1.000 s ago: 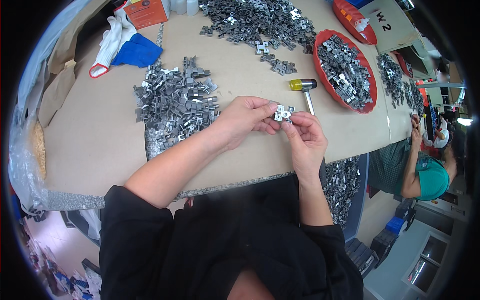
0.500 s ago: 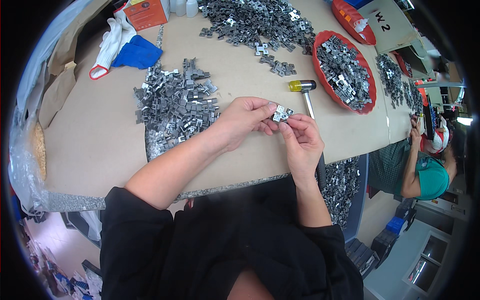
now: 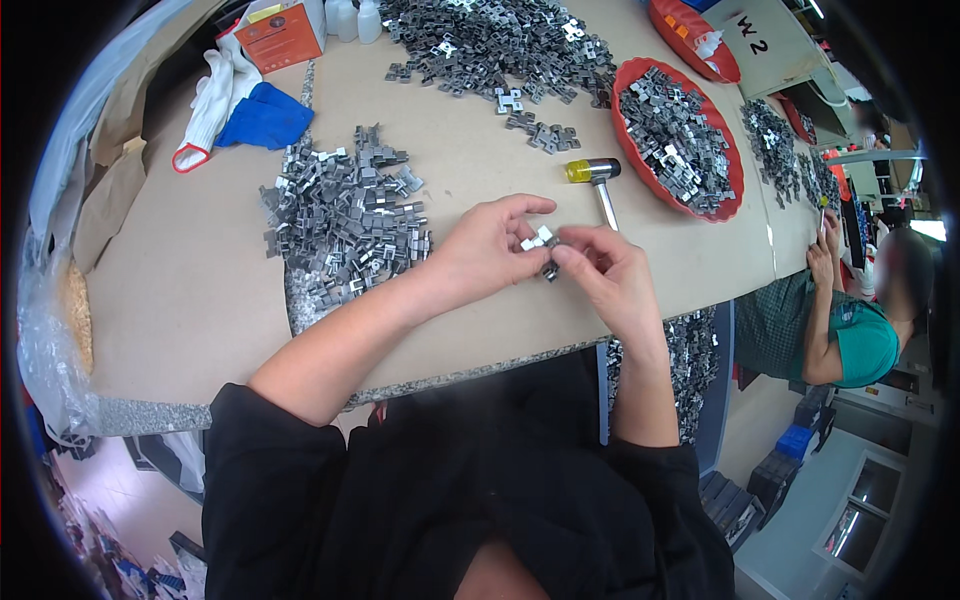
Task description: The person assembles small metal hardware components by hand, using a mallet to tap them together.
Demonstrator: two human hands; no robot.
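Note:
Between my two hands is a small shiny metal bracket with square tabs, held above the table and tilted. My left hand comes from the left, its thumb and lower fingers on the bracket, while its index finger is lifted away. My right hand pinches the bracket from the right with thumb and index finger. The fingers hide part of it. Just beyond my right hand lies a mallet with a yellow and black head; my hand covers its handle. A pile of loose metal brackets lies left of my left hand.
A red scalloped bowl full of metal pieces stands to the right, a larger heap at the back. White-and-blue gloves and an orange box lie back left. A co-worker in a green shirt sits at far right.
The bracket has been turned from lying flat between the fingertips to a tilted position. My left index finger has lifted off it. The view has shifted slightly.

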